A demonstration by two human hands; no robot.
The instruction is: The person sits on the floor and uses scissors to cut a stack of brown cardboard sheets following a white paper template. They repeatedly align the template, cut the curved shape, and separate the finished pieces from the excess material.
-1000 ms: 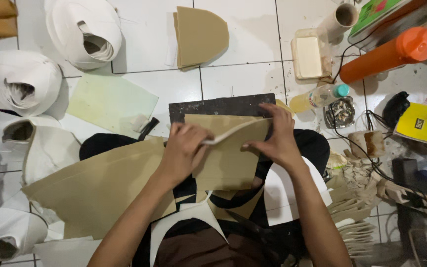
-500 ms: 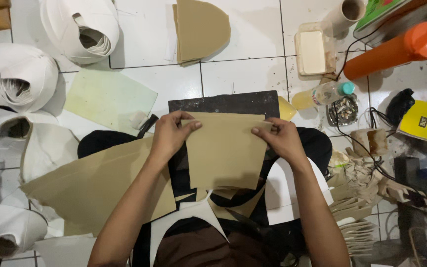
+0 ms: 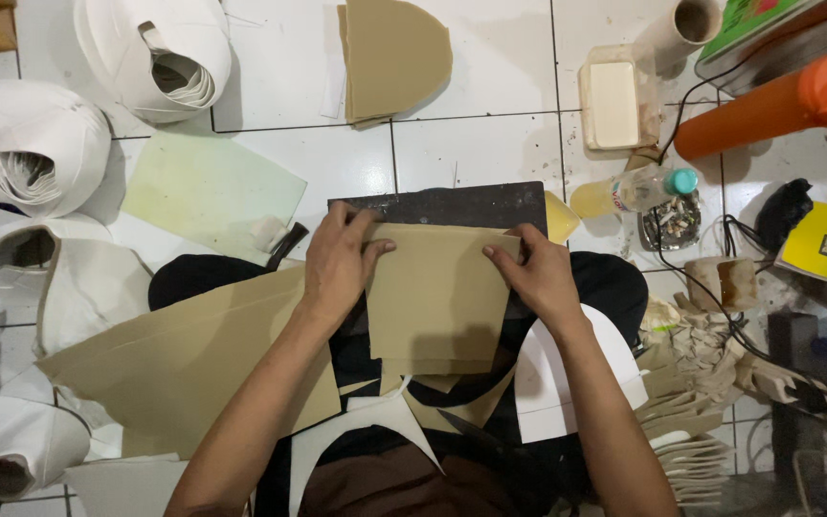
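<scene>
We see the tan sheet [image 3: 437, 297] lying between the hands, its top edge over the dark cutting board [image 3: 452, 206] on the tiled floor [image 3: 490, 144]. The left hand [image 3: 337, 263] presses flat on its upper left corner, fingers spread. The right hand [image 3: 538, 278] pinches the upper right edge, thumb on top. The sheet is flat, roughly rectangular and matte beige, stacked on similar tan pieces.
</scene>
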